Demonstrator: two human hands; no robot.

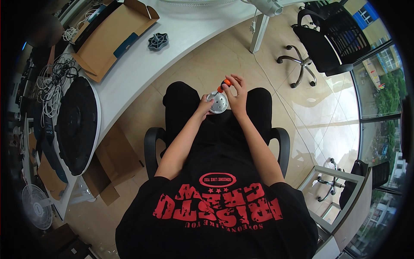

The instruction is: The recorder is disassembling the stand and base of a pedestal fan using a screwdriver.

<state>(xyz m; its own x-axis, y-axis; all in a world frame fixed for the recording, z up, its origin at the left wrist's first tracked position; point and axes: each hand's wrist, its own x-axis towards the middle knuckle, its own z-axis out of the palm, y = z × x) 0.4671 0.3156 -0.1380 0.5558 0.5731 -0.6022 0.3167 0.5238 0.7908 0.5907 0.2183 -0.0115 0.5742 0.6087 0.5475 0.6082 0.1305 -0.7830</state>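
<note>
Above my lap, my left hand (204, 106) grips the left edge of a round, light grey disc (221, 105) with several small dark holes in its face. My right hand (236, 96) is closed round the orange and black handle of a screwdriver (226, 83). The tool slants down to the left, its tip at the disc's upper part near my left thumb. Whether the tip sits in a screw is too small to tell.
A curved white table (129, 77) at my left bears an open cardboard box (114, 36), a dark grey knob-like part (158, 41), a large black round part (77, 125) and tangled cables (51, 93). A black office chair (332, 41) stands at the far right.
</note>
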